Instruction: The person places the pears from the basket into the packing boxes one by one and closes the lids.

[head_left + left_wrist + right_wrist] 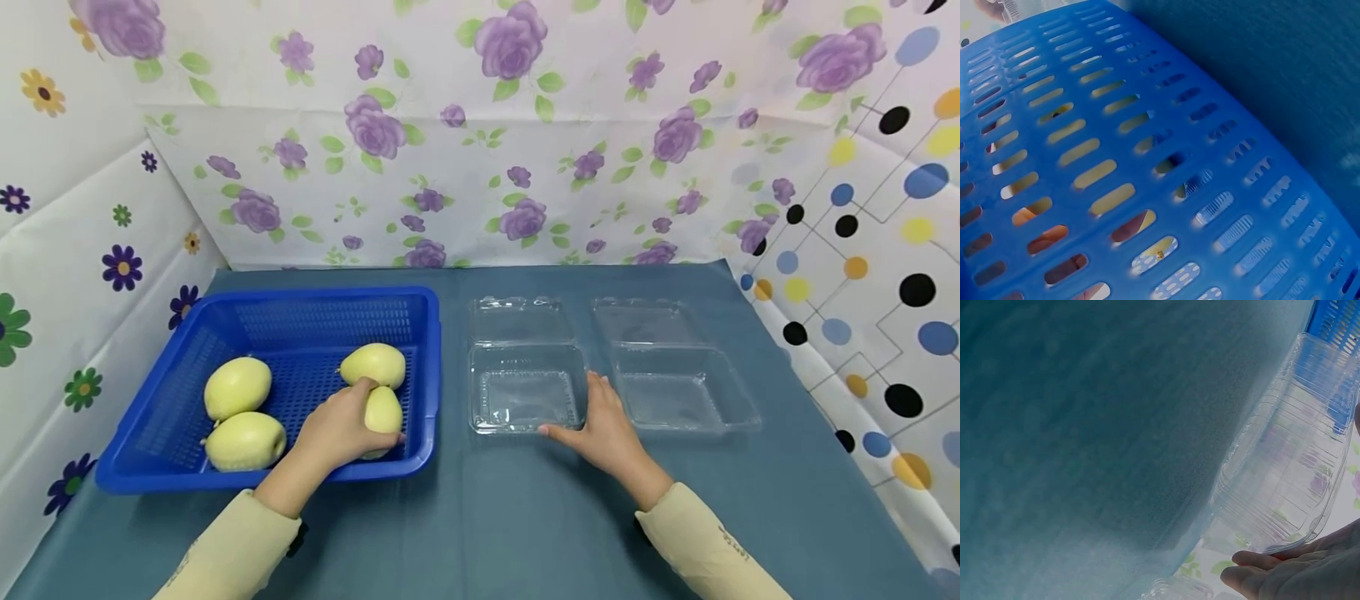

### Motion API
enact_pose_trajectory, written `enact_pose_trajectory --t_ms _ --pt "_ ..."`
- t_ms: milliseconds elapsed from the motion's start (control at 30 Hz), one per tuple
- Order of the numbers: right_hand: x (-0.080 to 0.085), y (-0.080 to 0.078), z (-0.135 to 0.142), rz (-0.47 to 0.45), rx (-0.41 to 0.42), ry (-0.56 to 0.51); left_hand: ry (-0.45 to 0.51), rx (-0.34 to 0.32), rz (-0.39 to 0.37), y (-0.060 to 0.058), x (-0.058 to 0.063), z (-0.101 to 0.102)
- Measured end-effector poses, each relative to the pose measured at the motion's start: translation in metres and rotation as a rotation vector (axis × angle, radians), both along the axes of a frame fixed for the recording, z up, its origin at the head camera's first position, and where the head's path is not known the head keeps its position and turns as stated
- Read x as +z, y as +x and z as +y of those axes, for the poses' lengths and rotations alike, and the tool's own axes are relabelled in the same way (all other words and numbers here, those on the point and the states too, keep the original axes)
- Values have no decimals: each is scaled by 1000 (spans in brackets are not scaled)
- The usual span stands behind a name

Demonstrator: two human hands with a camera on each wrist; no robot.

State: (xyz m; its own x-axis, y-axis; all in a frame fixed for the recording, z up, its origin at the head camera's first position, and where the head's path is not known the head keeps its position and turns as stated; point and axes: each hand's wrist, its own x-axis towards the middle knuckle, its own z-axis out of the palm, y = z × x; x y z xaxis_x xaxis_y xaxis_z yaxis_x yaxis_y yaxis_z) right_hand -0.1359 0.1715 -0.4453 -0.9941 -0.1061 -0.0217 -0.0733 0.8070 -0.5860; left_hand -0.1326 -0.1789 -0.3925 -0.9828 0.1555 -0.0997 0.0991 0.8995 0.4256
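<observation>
In the head view my left hand (333, 427) reaches into the blue plastic basket (432, 383) and grips a pale yellow-green pear (384, 410), thumb in front and fingers mostly hidden behind it. Right behind that lies another pear (373, 364). My right hand (609, 435) touches the near right corner of a clear hinged plastic box (527, 398), its thumb along the front edge. The right wrist view has the straight fingers (1250, 561) of this hand against the side of the clear box (1291, 456). Only slotted basket wall (1180, 67) fills most of the left wrist view.
Two more pears, one farther back (238, 388) and one nearer (246, 442), lie in the basket's left half. A second clear box (667, 402) with its lid open stands right of the first. Teal cloth (457, 517) covers the table, with patterned sheets (465, 192) around it.
</observation>
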Motion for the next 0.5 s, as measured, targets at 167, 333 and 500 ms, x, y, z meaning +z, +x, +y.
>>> enact_pose_trajectory --t_ms 167,333,500 --pt "-2 0 -2 -39 0 -18 0 19 2 4 0 -2" --pt "-1 1 1 -47 -3 -16 23 27 34 3 0 -1" --pt "0 1 1 -37 0 -12 51 29 82 1 2 -2"
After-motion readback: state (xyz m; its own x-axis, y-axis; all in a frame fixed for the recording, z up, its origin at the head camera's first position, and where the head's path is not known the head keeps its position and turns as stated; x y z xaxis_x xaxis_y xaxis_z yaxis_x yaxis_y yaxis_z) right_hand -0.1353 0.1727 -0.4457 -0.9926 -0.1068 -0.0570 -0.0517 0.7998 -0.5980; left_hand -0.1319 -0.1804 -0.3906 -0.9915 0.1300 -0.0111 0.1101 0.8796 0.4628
